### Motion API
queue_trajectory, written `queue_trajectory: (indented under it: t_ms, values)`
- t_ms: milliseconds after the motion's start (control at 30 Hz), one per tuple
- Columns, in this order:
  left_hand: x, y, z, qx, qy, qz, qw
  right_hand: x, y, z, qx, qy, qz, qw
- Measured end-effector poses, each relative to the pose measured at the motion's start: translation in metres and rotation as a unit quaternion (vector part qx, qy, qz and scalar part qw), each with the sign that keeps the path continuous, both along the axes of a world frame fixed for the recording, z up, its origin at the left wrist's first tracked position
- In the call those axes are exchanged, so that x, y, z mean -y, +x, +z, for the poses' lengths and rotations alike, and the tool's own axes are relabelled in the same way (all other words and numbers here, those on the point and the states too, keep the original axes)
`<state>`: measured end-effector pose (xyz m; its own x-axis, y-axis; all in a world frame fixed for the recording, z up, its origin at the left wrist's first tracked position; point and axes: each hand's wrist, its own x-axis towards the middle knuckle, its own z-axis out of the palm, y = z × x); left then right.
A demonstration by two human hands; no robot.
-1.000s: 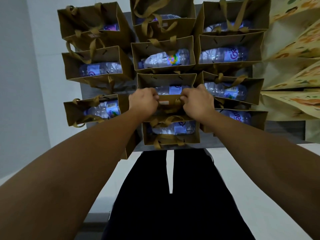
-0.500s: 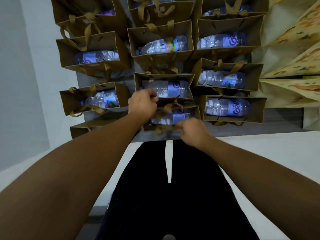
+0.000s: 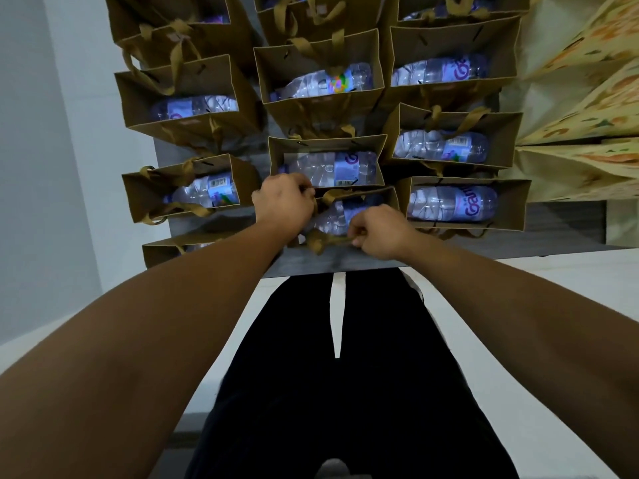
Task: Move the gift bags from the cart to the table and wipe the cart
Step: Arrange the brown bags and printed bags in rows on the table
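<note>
two hands work the handles of the nearest gift bag

we look down from a head-worn camera as a person in dark trousers [image 3: 345, 392] stands at the near edge of a grey bench [image 3: 345, 262] crowded with brown paper gift bags in rows, each holding a plastic water bottle lying on its side. the nearest gift bag [image 3: 387, 198] in the middle row sits at the bench's front edge, its mouth partly squeezed between both hands, with its water bottle [image 3: 333, 216] showing between them. the left hand [image 3: 284, 203] is clenched at the bag's far left corner, its fingers [image 3: 304, 186] curled around what looks like the rim or handle there; we cannot tell which. the right hand [image 3: 378, 233] is at the near side of the same bag, its fingers [image 3: 356, 236] pinching the tan ribbon handle [image 3: 325, 240], which lies slack over the bench edge. just behind this bag stands another open bag [image 3: 326, 143] with a labelled bottle [image 3: 332, 167] in it, and to the right a bag [image 3: 511, 202] with a purple-lettered bottle [image 3: 453, 203]. on the left, a bag [image 3: 138, 191] with loose handles sits apart from the hands, and one more bag [image 3: 166, 247] is partly hidden under the left forearm. at the far right edge, cream bags with an orange and green print [image 3: 581, 98] lie beside the brown ones. we see no cart in this view. pale floor [image 3: 484, 288] shows below the bench.
</note>
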<state>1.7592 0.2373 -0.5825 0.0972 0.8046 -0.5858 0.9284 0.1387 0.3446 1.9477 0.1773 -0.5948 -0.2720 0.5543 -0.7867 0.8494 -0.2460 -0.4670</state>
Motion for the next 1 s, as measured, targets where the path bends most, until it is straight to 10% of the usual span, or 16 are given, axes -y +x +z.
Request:
queue_trajectory:
  t_ms: [100,300,500,1000]
  values:
    - [0.004,0.009,0.015,-0.062,0.054,-0.097,0.992,0.019,0.001,0.006,-0.048,-0.023,-0.083,0.995]
    - [0.009,0.064,0.024,0.021,0.121,-0.239,0.963,0.060,0.049,0.025,0.157,0.267,-0.352,0.884]
    - [0.021,0.128,0.011,0.105,0.056,-0.306,0.945,0.075,0.136,0.010,0.217,0.032,-0.329,0.918]
    - [0.015,0.175,0.003,-0.026,-0.057,-0.390,0.919,0.051,0.181,0.020,0.108,0.064,-0.276,0.953]
